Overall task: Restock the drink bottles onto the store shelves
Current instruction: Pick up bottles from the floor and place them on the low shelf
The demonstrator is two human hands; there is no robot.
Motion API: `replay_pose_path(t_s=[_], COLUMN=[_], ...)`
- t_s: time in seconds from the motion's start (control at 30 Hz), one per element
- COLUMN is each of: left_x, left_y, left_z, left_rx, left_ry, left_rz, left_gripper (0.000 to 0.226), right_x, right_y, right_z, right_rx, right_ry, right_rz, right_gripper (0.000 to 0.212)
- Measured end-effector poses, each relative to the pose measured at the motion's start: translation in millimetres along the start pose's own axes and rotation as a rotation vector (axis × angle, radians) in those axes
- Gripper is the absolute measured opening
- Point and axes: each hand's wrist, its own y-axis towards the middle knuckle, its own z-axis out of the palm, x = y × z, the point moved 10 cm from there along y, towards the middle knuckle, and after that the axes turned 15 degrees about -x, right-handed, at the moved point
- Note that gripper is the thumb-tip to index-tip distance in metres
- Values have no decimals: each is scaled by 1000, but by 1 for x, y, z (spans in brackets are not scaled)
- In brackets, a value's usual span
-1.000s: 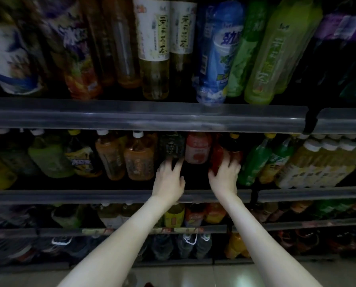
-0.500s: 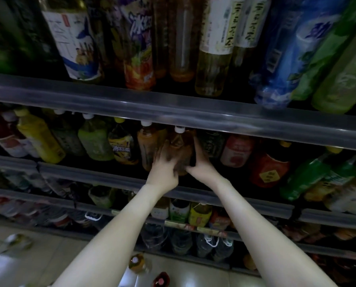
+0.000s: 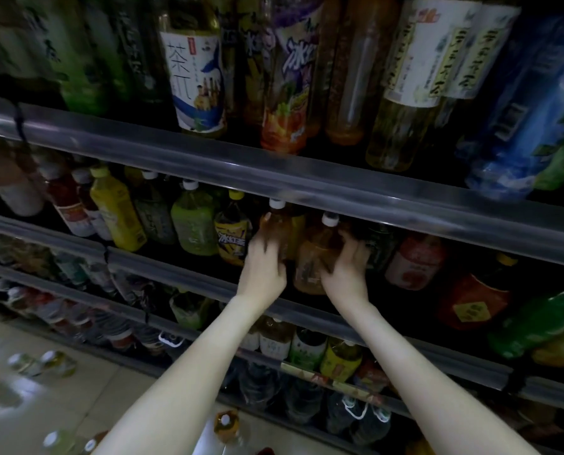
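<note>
Hands work side by side at the middle shelf (image 3: 188, 277), just under the rail of the shelf above. The left hand (image 3: 263, 269) is wrapped round the body of one amber bottle (image 3: 279, 224) with a white cap. The right hand (image 3: 346, 272) curls its fingers round the right flank of a second amber bottle (image 3: 313, 257) beside it. Both bottles stand near the shelf's front edge, about mid-length, and lean a little. The step looks like seating this pair in their rows. To do it well, set each base flat behind the front lip, then slide it straight back so the caps clear the rail overhead and the neighbours are not knocked. Labels should end up facing out. A yellow-and-black bottle (image 3: 231, 238) just left of the hands reads 冰红茶. On the upper shelf, a white-labelled bottle (image 3: 197, 77) shows 茶π. The amber bottles' own labels are too blurred to read. More bottles (image 3: 229, 425) wait on the floor below.
</note>
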Motion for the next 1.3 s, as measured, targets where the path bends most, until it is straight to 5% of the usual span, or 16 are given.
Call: replay_pose_path(t_s=[0.1,0.27,0.43,0.63,0.93,1.17,1.3], left_x=[19,28,47,64,35,-42,-73], left_y=[13,9,-7,6,27,52,64], left_z=[2,-1,-9,-42,-56,-124,-163], left_rx=[49,206,418,387,723,426,240], left_ry=[-75,-276,-286,-253,-227,-403,-417], left_rz=[-16,-47,0,136,306,381,456], left_gripper=[80,80,77,61,95,65,59], right_x=[37,67,70,81,131,192,211], right_y=[-11,-4,8,-34,-54,-41,-28], right_z=[12,80,77,73,-12,-83,-101], right_rx=[10,161,13,60,-177,-313,-234], right_ry=[125,181,-35,188,309,395,509], right_rz=[-94,51,196,205,185,116,71], right_gripper=[67,81,61,64,70,74,76])
